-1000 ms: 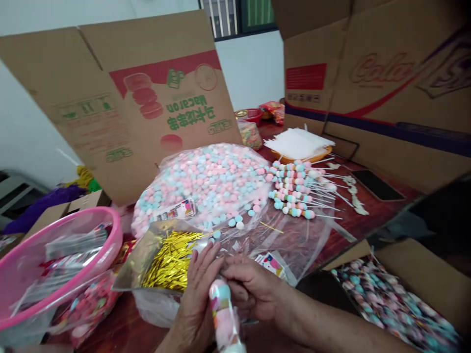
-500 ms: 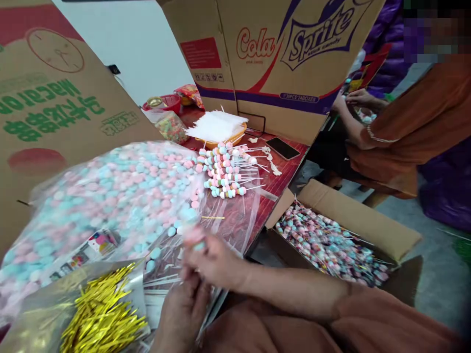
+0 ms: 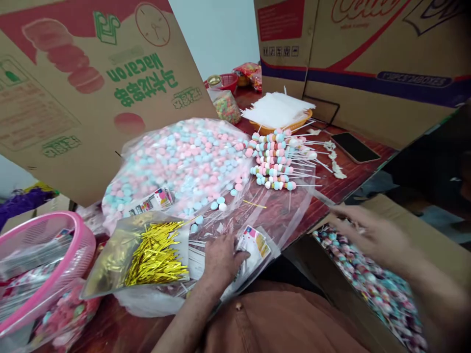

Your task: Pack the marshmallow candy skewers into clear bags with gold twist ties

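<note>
The left hand (image 3: 222, 260), thumb spread away from loosely bent fingers, rests by one white printed plastic packet (image 3: 254, 242) at the dark red table's (image 3: 125, 326) near edge; its thumb touches the packet and nothing is gripped. The right hand (image 3: 375, 235), blurred, is over one open brown cardboard box (image 3: 419, 230) at the right; how far it is open, or what it holds, I cannot tell. The box contains wrapped pink-and-blue candy skewers (image 3: 371, 289), too many to count.

Left of the left hand stands one clear bag (image 3: 106, 260) of shiny gold twist ties (image 3: 158, 255); one loose gold tie (image 3: 254, 204) lies farther up. Behind is one large clear bag of pink, blue and white marshmallows (image 3: 176, 157). Beside it lie overlapping unwrapped marshmallow skewers (image 3: 274, 166), not exactly countable.

Farther out are one orange basket (image 3: 301, 122) bearing white sticks (image 3: 279, 110), one black phone (image 3: 355, 147), one pink plastic basket (image 3: 79, 235) and two large printed cartons (image 3: 91, 122).
</note>
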Motion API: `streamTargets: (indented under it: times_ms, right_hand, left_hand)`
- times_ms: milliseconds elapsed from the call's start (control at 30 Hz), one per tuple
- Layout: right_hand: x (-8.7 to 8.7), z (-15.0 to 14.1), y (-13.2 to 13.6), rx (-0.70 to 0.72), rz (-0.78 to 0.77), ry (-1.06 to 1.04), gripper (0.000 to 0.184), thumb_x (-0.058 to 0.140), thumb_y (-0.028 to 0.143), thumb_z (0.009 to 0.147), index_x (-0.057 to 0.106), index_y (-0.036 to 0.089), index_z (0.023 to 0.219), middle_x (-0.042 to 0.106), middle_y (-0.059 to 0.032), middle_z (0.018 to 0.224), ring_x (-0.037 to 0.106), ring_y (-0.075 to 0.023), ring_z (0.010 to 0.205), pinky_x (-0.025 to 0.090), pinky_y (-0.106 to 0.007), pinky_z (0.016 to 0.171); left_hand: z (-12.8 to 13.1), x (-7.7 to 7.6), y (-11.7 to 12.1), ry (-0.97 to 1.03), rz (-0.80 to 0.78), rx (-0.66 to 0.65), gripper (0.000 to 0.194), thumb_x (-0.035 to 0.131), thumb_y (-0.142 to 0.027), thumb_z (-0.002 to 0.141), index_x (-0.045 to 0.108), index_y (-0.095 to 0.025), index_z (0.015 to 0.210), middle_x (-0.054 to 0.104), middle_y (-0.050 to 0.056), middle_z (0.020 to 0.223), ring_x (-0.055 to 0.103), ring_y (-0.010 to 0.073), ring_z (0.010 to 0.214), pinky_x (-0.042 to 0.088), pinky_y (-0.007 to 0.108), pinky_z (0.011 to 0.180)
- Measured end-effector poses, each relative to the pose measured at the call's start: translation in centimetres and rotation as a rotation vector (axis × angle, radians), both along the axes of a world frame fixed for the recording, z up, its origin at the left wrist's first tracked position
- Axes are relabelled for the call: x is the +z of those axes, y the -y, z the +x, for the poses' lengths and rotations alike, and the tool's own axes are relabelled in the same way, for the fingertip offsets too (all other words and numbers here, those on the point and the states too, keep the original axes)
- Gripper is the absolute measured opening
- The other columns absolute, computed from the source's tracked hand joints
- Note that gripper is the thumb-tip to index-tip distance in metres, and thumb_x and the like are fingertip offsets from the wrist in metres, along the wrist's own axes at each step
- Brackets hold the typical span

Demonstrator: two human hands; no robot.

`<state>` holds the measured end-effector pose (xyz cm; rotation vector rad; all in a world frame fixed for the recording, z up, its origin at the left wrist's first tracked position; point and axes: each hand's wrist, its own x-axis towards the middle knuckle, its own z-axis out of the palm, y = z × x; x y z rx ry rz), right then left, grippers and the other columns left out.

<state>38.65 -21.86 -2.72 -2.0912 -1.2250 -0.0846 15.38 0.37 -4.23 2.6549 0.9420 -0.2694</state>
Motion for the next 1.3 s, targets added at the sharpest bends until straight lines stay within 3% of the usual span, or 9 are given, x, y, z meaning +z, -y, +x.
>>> streamTargets:
  times_ms: [133,267,367,533,667,800,1067,1167,1300]
  right_hand:
    - [0.4,-5.7,-8.1,0.285,0.067,-0.017,0.02,0.047,0.026,0.086,0.062,0.017,0.097,0.066,-0.0101,0.095,0.059,-0.0216,0.091,0.048,-0.038,0.082]
    - [0.5,-8.8,-12.9,0.489,0.094,-0.105,0.032,0.056,0.029,0.081,0.056,0.016,0.11,0.057,-0.0134,0.114,0.048,-0.0246,0.108,0.039,-0.043,0.091]
    - [0.2,-10.8,-14.9,0.653,0.108,-0.238,0.011,0.054,0.024,0.081,0.061,0.017,0.085,0.062,-0.007,0.087,0.053,-0.0197,0.088,0.042,-0.035,0.08]
    - [-1.4,-13.2,-16.2,0.44,0.139,-0.512,0.02,0.049,0.021,0.082,0.052,0.018,0.062,0.051,0.0011,0.063,0.048,-0.0133,0.066,0.037,-0.026,0.064]
    - [-1.5,-12.9,-16.2,0.39,0.088,-0.603,0.014,0.054,0.025,0.078,0.05,0.018,0.067,0.049,0.0016,0.068,0.047,-0.0133,0.069,0.037,-0.024,0.063]
    - [-0.3,-11.9,-15.9,0.51,0.039,-0.66,0.014,0.051,0.023,0.078,0.048,0.018,0.066,0.046,0.0039,0.063,0.042,-0.0105,0.061,0.034,-0.021,0.057]
    - [-1.8,-12.0,-15.4,0.371,0.049,-0.569,0.037,0.043,0.036,0.084,0.036,0.018,0.053,0.033,0.0061,0.05,0.034,-0.0076,0.05,0.028,-0.019,0.046]
    - [-2.4,-9.6,-14.9,0.29,0.021,-0.394,0.045,0.035,0.041,0.088,0.037,0.018,0.05,0.034,0.0056,0.047,0.035,-0.0073,0.045,0.029,-0.018,0.042]
    - [-2.2,-1.7,-13.6,0.031,0.004,-0.19,0.04,0.03,0.037,0.089,0.052,0.017,0.063,0.05,-0.0001,0.057,0.046,-0.0132,0.056,0.04,-0.024,0.053]
  left_hand:
    - [-1.3,0.4,-1.4,0.161,-0.198,0.029,0.024,0.045,-0.026,0.084,0.068,-0.021,0.09,0.07,0.003,0.084,0.063,0.0186,0.078,0.044,0.028,0.072]
    - [-3.3,3.3,-2.4,0.272,-0.248,-0.084,0.03,0.039,-0.027,0.088,0.067,-0.023,0.093,0.07,0.002,0.083,0.062,0.0164,0.075,0.043,0.024,0.067]
    - [-4.0,5.1,-2.7,0.278,-0.253,-0.181,0.027,0.04,-0.024,0.087,0.067,-0.023,0.085,0.07,0.001,0.082,0.062,0.0162,0.077,0.043,0.024,0.07]
    - [-3.7,3.4,-2.9,0.423,-0.019,0.051,0.022,0.056,-0.027,0.075,0.064,-0.019,0.094,0.068,0.007,0.094,0.06,0.0234,0.088,0.043,0.034,0.078]
    - [-2.6,2.2,-3.2,0.477,-0.171,0.083,0.02,0.049,-0.027,0.08,0.058,-0.018,0.065,0.061,0.002,0.062,0.055,0.0165,0.062,0.041,0.027,0.063]
    - [-2.4,3.0,-3.5,0.484,-0.338,-0.005,0.021,0.046,-0.029,0.083,0.059,-0.018,0.07,0.061,0.001,0.067,0.054,0.0152,0.065,0.04,0.025,0.062]
    - [-2.1,0.6,-1.4,0.703,-0.489,0.222,0.023,0.057,-0.036,0.078,0.057,-0.016,0.067,0.058,0.0,0.061,0.051,0.0131,0.059,0.041,0.022,0.056]
    - [-2.4,0.5,-1.4,0.696,-0.424,0.118,0.021,0.053,-0.034,0.082,0.062,-0.017,0.073,0.063,0.001,0.068,0.056,0.0144,0.064,0.043,0.024,0.061]
    - [-3.5,1.0,-2.4,0.722,-0.313,0.1,0.022,0.046,-0.032,0.086,0.062,-0.019,0.078,0.064,0.0,0.069,0.058,0.0138,0.065,0.045,0.022,0.061]
